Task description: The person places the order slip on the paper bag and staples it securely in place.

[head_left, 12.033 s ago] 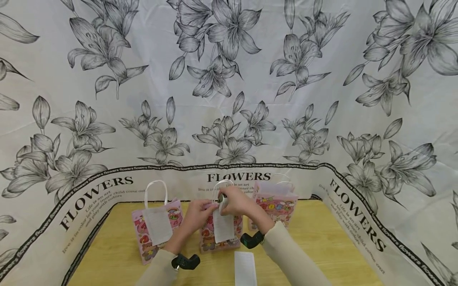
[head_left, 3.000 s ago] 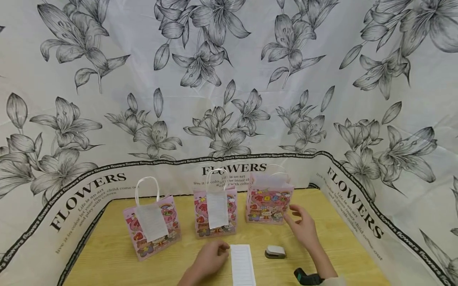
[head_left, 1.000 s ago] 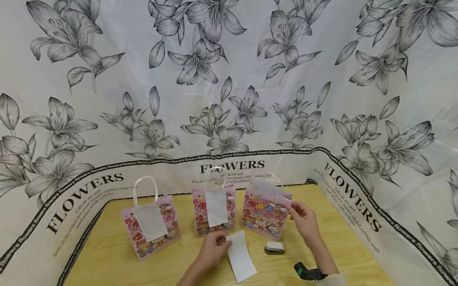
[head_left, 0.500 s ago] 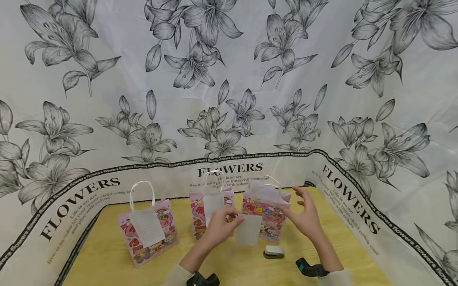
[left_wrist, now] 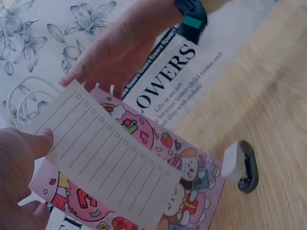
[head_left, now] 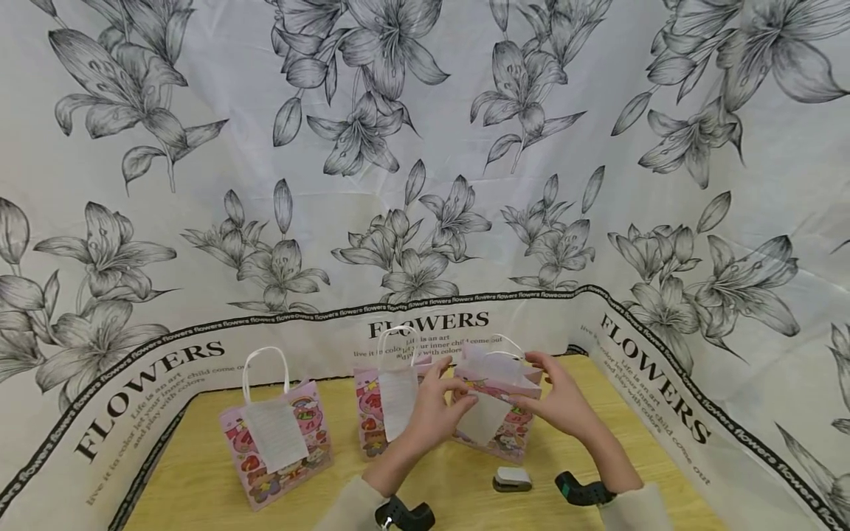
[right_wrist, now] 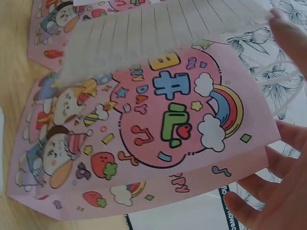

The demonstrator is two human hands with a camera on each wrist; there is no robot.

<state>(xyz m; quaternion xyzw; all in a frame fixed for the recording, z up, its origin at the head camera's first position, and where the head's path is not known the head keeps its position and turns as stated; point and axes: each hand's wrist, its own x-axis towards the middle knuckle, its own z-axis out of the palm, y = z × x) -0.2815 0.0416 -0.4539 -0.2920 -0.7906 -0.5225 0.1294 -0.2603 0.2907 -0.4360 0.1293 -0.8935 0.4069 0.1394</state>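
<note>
My left hand (head_left: 433,413) pinches a narrow lined checklist sheet (head_left: 482,420) by its top, thumb over its face in the left wrist view. The sheet hangs before the front of the right-hand pink gift bag (head_left: 520,426), which is printed with cartoon animals and has white handles. Around that bag's upper right edge my right hand (head_left: 563,397) is spread, with its thumb near the sheet's top corner and its fingers at the bag's side (right_wrist: 220,179). Whether the right thumb touches the sheet I cannot tell. A white and grey stapler (head_left: 512,479) lies in front of this bag.
Two similar bags stand to the left: the middle bag (head_left: 370,402) and the left bag (head_left: 320,435), each with a white sheet hanging on its front. All stand on a wood-grain table (head_left: 199,442). A flower-printed cloth (head_left: 425,177) rises behind and at both sides.
Earlier, my hands worked the stapler at the middle bag; it was then put down. My left hand has lifted the sheet off the table to the right bag, which my right hand has turned.
</note>
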